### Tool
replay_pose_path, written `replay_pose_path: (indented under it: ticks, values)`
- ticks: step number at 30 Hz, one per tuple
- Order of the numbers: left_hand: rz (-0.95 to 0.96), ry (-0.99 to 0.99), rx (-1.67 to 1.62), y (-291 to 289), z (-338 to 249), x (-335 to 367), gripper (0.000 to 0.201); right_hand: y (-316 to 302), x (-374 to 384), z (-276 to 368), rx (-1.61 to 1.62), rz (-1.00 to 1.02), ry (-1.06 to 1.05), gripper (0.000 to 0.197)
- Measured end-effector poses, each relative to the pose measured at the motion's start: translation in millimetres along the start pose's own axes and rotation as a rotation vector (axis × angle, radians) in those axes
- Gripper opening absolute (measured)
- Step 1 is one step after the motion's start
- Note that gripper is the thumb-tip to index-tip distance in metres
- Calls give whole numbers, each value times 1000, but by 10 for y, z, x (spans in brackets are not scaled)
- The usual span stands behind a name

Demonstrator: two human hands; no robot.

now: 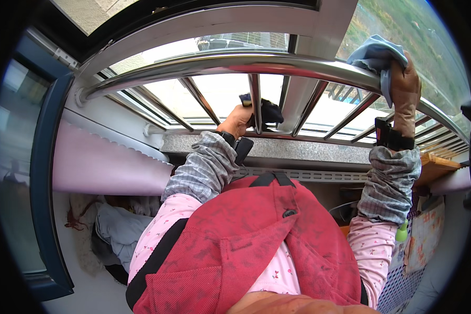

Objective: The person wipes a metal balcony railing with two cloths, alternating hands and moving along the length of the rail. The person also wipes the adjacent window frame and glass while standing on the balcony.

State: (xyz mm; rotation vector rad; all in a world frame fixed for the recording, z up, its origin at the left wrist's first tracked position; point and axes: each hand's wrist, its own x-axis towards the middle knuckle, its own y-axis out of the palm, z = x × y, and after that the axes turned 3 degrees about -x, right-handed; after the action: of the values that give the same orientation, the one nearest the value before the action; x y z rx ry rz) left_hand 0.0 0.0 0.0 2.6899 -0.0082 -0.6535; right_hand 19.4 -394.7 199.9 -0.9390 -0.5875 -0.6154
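A shiny metal railing (214, 64) runs across in front of me, with slim upright bars under its thick top rail. My right hand (407, 91) is closed on a light blue cloth (379, 52), which is draped over the top rail at the right. Lower and nearer the middle, my left hand (236, 120) grips a dark cloth (270, 114) around one of the upright bars (255, 94). Part of that cloth lies behind the bar, and most of the left fingers are hidden. Each wrist wears a black strap with a small device.
Beyond the railing are window frames (319, 26) and a green slope outside. A speckled stone sill (298, 149) lies below the bars. At the left stand an open blue-framed window sash (49, 172) and a pink covered ledge (104, 162), with grey-blue fabric (120, 230) beneath.
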Motion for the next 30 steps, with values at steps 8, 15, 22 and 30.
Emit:
replay_pose_path:
  ticks: [8,15,22,30]
  values:
    - [135,412,-287,240,-690,-423,15,8,3,-39,24,-36,-45,27]
    - [-169,590,-134,216,-637,-459,24,7,24,-116,-23,-32,-15,30]
    - [-239,598,-236,9,-145,-161,43,7,33,-122,-52,-32,-8,31]
    - [-278,585,-274,155,-90,-481,28,62,62,-212,-49,-51,-12,34]
